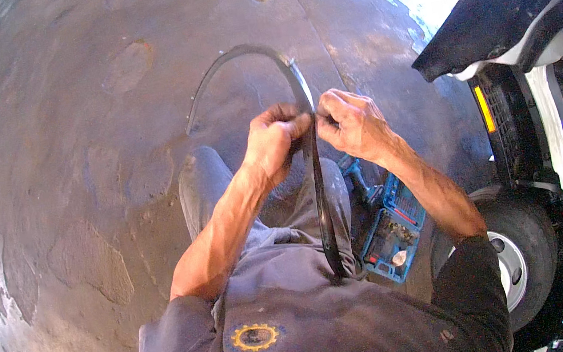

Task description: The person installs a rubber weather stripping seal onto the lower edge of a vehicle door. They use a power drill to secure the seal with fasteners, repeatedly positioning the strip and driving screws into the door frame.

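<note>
A long, curved black trim strip, shaped like a wheel-arch moulding, stands up in front of my body. Its far end bends round to the left, and its near end reaches my shirt. My left hand grips the strip at mid-length, thumb and fingers closed on its left side. On the other side, my right hand is closed in a pinch against the strip's edge. Whether a small part sits between those right fingertips is hidden.
By my right leg lies an open blue case with small loose parts, and a blue cordless drill beside it. At the right stands a vehicle with a wheel and a dark, overhanging body panel. Worn concrete floor surrounds me.
</note>
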Tool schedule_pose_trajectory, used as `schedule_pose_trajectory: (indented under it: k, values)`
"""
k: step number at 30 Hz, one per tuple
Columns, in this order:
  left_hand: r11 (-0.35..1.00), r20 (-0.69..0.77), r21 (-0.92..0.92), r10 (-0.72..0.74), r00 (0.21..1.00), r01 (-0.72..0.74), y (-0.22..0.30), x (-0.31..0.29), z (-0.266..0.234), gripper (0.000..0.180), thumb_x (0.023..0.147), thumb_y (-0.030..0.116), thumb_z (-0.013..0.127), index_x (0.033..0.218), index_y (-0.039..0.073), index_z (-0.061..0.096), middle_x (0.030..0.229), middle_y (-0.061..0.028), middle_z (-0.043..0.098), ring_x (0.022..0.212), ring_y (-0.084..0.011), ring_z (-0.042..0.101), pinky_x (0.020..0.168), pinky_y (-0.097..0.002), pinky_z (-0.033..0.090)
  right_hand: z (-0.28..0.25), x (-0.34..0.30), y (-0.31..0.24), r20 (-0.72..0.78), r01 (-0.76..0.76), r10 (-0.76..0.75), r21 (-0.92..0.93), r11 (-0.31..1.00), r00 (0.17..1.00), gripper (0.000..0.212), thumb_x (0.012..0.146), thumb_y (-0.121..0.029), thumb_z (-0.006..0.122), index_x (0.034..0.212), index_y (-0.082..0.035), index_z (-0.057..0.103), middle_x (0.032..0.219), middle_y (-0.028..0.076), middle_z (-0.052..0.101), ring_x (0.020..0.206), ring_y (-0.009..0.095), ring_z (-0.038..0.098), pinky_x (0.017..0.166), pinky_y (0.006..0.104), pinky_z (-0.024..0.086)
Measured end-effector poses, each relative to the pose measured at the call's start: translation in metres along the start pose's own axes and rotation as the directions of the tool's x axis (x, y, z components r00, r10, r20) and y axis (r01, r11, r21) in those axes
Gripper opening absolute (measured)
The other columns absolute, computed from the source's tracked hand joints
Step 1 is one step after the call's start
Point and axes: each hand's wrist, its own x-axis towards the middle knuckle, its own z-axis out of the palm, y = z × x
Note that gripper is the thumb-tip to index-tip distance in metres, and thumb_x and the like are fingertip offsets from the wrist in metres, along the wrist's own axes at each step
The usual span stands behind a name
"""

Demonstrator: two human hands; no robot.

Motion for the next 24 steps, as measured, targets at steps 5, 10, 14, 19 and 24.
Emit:
schedule_pose_trajectory:
  k: [5, 10, 14, 19, 24]
  values:
    - [1.000, 0.015, -0.020, 0.024, 1.000, -0.024, -0.006, 0.003, 0.001, 0.007, 0.090, 0.005, 0.060, 0.096, 0.002, 0.062, 0.085, -0.0070, 0.065, 0.072, -0.0188, 0.062, 0.068, -0.0314, 0.051, 0.002, -0.018, -0.007, -0.022, -0.003, 0.003, 0.039, 0.999, 1.000, 0.011, 0.085, -0.010, 0.060, 0.091, -0.003, 0.054, 0.087, 0.015, 0.060, 0.080, 0.037, 0.063, 0.069, 0.0449, 0.052]
    - [0.992, 0.127, -0.124, -0.006, 0.992, 0.022, -0.013, 0.008, 0.002, 0.008, 0.093, 0.008, 0.057, 0.098, 0.003, 0.062, 0.088, -0.0065, 0.066, 0.077, -0.0186, 0.062, 0.071, -0.0321, 0.052, 0.008, -0.024, -0.010, -0.128, -0.027, 0.027, 0.006, 1.000, 0.991, 0.010, 0.087, -0.008, 0.059, 0.096, -0.003, 0.056, 0.089, 0.016, 0.061, 0.080, 0.037, 0.063, 0.070, 0.0437, 0.052]
    - [0.956, 0.222, -0.280, -0.027, 0.975, 0.090, -0.020, 0.011, 0.006, 0.013, 0.096, 0.006, 0.053, 0.104, -0.001, 0.061, 0.095, -0.0089, 0.066, 0.084, -0.0187, 0.064, 0.078, -0.0319, 0.054, 0.001, -0.026, -0.011, -0.188, -0.061, 0.075, 0.079, 0.995, 0.979, 0.014, 0.087, -0.008, 0.059, 0.100, -0.002, 0.059, 0.093, 0.016, 0.063, 0.082, 0.035, 0.064, 0.071, 0.0434, 0.053]
    - [0.964, 0.270, -0.256, 0.004, 0.963, 0.068, -0.022, 0.010, 0.008, 0.017, 0.097, 0.008, 0.053, 0.110, 0.000, 0.059, 0.100, -0.0080, 0.066, 0.087, -0.0189, 0.064, 0.080, -0.0321, 0.055, -0.010, -0.034, -0.005, -0.171, -0.151, 0.209, 0.299, 0.942, 0.963, 0.021, 0.088, -0.010, 0.059, 0.107, -0.002, 0.062, 0.098, 0.017, 0.066, 0.087, 0.037, 0.065, 0.074, 0.0424, 0.054]
    - [0.982, 0.207, -0.186, 0.023, 0.978, 0.016, -0.024, -0.003, 0.014, 0.019, 0.095, 0.011, 0.056, 0.112, 0.003, 0.059, 0.098, -0.0060, 0.064, 0.083, -0.0176, 0.061, 0.075, -0.0310, 0.052, -0.027, -0.031, -0.013, -0.157, -0.051, 0.089, 0.230, 0.972, 0.984, 0.019, 0.087, -0.006, 0.062, 0.105, -0.002, 0.064, 0.098, 0.015, 0.068, 0.087, 0.033, 0.067, 0.074, 0.0377, 0.054]
